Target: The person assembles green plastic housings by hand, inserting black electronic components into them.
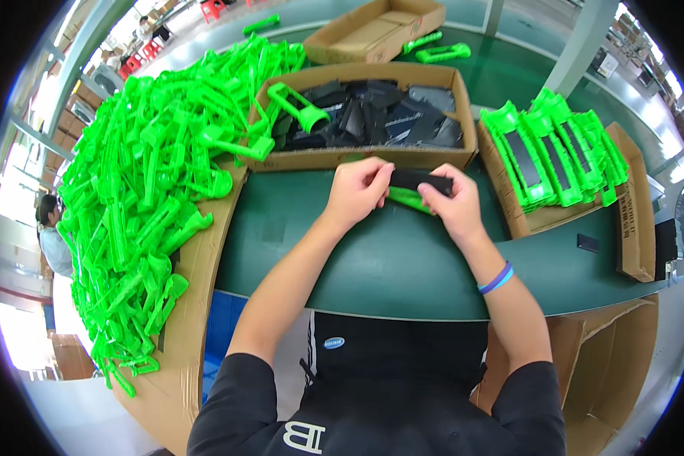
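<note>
Over the green worktop, just in front of the box of black pieces, both my hands are closed at chest height. My left hand [357,190] pinches the left end of a flat black plastic panel [407,180]. The right end of that panel sits under the thumb of my right hand [454,204]. A bright green plastic part [410,200] shows just below the panel, between my hands; my fingers cover its ends. Whether the panel is seated in the green part, I cannot tell.
A heap of green plastic parts [129,182] covers the left on cardboard. Ahead stands a cardboard box [357,158] of black panels. At right, another box [518,225] holds green parts with black inserts. A small black piece [587,242] lies on the worktop [342,266].
</note>
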The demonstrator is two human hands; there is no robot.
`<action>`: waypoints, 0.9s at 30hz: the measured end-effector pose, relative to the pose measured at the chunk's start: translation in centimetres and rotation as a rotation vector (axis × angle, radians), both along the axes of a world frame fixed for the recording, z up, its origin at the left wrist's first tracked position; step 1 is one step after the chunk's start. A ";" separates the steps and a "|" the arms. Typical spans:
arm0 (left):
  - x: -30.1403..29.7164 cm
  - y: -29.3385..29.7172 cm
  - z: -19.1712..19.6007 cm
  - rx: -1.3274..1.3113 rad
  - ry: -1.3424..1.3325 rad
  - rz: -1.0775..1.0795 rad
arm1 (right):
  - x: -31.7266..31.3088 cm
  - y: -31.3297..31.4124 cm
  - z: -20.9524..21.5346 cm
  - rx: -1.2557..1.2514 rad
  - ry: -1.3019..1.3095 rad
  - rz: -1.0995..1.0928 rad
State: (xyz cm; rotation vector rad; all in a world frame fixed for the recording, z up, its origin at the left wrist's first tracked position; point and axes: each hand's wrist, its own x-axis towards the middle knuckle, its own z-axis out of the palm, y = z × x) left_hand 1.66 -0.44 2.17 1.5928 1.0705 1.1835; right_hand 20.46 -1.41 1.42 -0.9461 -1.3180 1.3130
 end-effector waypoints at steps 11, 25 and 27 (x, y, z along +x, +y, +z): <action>-0.6 0.2 -0.3 0.162 0.124 0.005 | -0.3 -0.1 -0.5 -0.003 0.001 0.015; -3.9 1.6 1.4 0.461 0.589 0.201 | -0.1 0.0 -0.7 0.022 -0.018 0.054; -4.1 1.3 2.6 0.373 0.773 0.216 | 0.0 0.2 -0.3 0.014 -0.007 0.082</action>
